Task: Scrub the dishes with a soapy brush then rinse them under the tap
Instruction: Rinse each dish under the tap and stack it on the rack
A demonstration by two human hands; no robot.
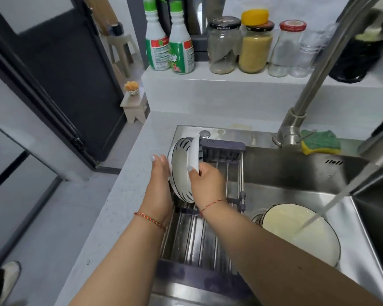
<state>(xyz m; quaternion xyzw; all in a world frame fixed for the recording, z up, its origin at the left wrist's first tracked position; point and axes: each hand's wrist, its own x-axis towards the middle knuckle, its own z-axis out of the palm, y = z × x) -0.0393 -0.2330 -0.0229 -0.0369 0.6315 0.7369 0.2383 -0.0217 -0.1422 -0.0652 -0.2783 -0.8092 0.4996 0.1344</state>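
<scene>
A white bowl with dark stripes (pixel 179 166) stands on edge in the drying rack (pixel 199 235) over the left of the sink. My left hand (pixel 160 184) steadies its back with straight fingers. My right hand (pixel 205 184) pinches a white plate (pixel 195 154) held upright beside the bowl. A large white plate (pixel 296 233) lies in the sink basin under the running water (pixel 325 208) from the tap (pixel 305 96). No brush is in view.
A green and yellow sponge (pixel 318 143) lies on the sink ledge by the tap base. Jars (pixel 254 47) and two bottles (pixel 170 47) stand on the back shelf. The grey counter (pixel 119 206) runs along the left of the sink.
</scene>
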